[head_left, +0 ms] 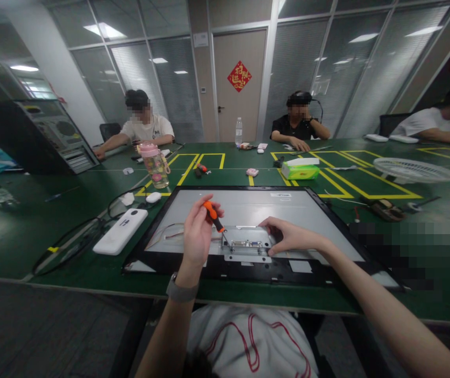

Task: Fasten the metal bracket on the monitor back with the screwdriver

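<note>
Screwdriver [214, 216]: orange and black handle, pinched between the thumb and curled fingers of the left hand. The shaft slants down and to the right, and the tip meets the left edge of the metal port plate.
Left hand [197, 236]: closed around the handle, with a grey wristband [181, 291] just below it on the wrist.
Right hand [288, 236]: just to the right of the left hand, grasping nothing. The fingers are loosely bent and the fingertips press on the right end of the plate.
Metal port plate [248, 247]: between the two hands, lying flat, with a row of connectors along it.
Monitor [288, 207]: flat on the table under both hands. Its grey metal back is bare inside a black frame [248, 270].
Progress: the back looks already uncovered and the plate is still seated. The driver is at the plate's edge, so this fastening seems unfinished. The screws are too small to count.
Left of the left hand: a white box [120, 231] and a looped black cable [71, 241] on the green table [32, 220].
Beyond the hands: a pink-lidded bottle [154, 165], a green tissue box [299, 169] and a white fan grille [416, 169].
Far side: three other people are seated, with their hands well apart from these two.
</note>
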The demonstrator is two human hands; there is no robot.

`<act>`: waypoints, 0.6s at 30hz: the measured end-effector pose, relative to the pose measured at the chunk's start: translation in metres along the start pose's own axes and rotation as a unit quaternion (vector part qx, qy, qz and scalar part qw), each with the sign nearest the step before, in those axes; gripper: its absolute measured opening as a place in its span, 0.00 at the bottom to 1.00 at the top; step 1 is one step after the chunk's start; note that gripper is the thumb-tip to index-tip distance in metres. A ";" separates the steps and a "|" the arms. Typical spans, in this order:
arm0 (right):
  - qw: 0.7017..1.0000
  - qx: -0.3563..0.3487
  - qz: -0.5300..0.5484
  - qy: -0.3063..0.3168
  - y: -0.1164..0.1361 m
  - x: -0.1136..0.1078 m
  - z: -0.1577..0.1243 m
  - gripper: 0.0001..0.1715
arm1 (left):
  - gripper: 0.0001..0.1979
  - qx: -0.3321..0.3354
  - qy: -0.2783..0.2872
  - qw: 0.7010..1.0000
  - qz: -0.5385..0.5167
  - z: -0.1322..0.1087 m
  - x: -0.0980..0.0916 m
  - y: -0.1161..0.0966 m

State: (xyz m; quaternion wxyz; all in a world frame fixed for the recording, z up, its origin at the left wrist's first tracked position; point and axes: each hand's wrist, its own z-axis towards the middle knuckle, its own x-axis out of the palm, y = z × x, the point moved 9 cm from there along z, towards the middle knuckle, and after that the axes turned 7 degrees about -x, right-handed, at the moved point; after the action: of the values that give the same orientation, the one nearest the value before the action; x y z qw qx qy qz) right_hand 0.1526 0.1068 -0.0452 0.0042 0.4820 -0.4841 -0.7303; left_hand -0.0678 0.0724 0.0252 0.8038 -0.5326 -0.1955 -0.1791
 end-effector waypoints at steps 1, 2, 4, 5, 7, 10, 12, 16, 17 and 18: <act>1.000 0.001 0.000 -0.001 0.000 0.000 0.000 0.40 | 0.13 -0.001 -0.006 1.000 0.004 0.000 -0.001 0.000; 1.000 0.002 0.000 -0.001 0.001 0.000 0.000 0.39 | 0.13 0.004 -0.017 1.000 0.013 0.000 -0.003 0.000; 1.000 0.003 0.002 -0.001 0.002 0.000 -0.001 0.39 | 0.12 0.031 -0.044 0.997 0.052 -0.001 -0.009 -0.002; 1.000 0.003 0.004 0.000 0.003 0.000 -0.001 0.39 | 0.10 0.056 -0.062 0.993 0.081 -0.002 -0.012 -0.005; 1.000 0.003 0.005 0.002 0.004 0.000 -0.001 0.39 | 0.08 0.115 -0.090 0.979 0.141 -0.006 -0.016 -0.014; 1.000 0.007 0.004 0.004 0.003 0.000 -0.001 0.40 | 0.07 0.141 -0.075 0.976 0.149 -0.008 -0.012 -0.019; 1.000 0.006 0.006 0.003 0.002 0.000 -0.001 0.40 | 0.12 0.098 -0.035 0.990 0.097 -0.005 -0.006 -0.013; 1.000 -0.004 0.007 0.004 0.002 0.001 -0.001 0.39 | 0.13 0.052 -0.024 0.995 0.076 -0.003 -0.003 -0.008; 1.000 -0.005 0.007 0.004 0.002 0.001 -0.001 0.39 | 0.11 0.072 -0.039 0.991 0.105 -0.004 -0.004 -0.012; 1.000 -0.006 0.007 0.004 0.002 0.000 0.000 0.39 | 0.09 0.102 -0.059 0.983 0.143 -0.007 -0.005 -0.017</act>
State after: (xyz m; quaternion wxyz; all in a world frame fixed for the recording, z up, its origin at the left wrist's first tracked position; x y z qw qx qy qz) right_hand 0.1517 0.1051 -0.0441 0.0140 0.4813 -0.4834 -0.7311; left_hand -0.0802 0.0602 0.0336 0.8582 -0.4799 -0.1816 -0.0101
